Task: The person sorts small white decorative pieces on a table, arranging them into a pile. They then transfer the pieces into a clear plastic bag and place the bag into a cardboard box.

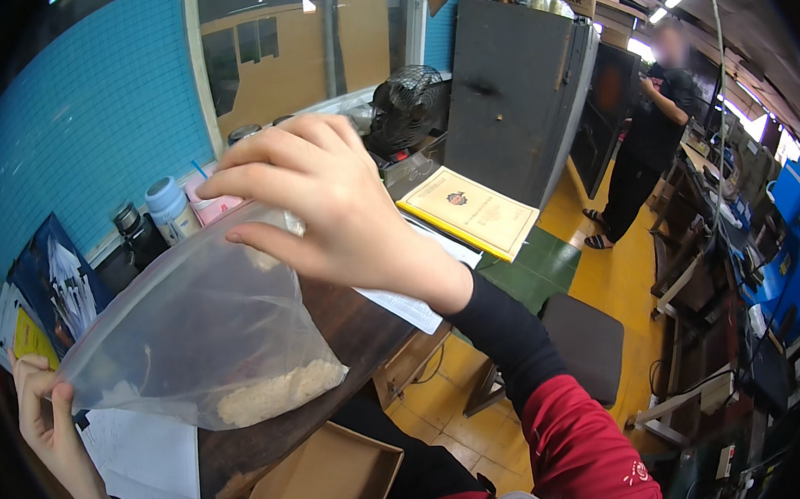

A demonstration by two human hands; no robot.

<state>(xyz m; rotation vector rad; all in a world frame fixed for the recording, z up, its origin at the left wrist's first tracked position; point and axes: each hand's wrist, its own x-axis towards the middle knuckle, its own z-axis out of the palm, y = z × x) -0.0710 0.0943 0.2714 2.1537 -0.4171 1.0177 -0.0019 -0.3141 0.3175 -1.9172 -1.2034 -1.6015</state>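
Note:
A clear plastic zip bag [239,330] hangs tilted in front of me, with a beige, lumpy mass [283,393] lying in its bottom; its exact kind I cannot make out. My left hand [48,418] pinches the bag's left top corner between thumb and fingers. At the upper right end of the bag's mouth, my right hand [327,204] is curled over the edge, thumb and fingers on either side. Part of the bag there is hidden behind the palm. Its mouth edge runs in a slant line between both hands.
Below lie a dark wooden desk [335,314], white papers [146,462] and an open cardboard box [319,482]. Bottles [168,208], a fan [406,110] and a yellow-edged booklet [471,209] stand or lie beyond. A stool [585,348] is at right; a person [657,139] stands farther back.

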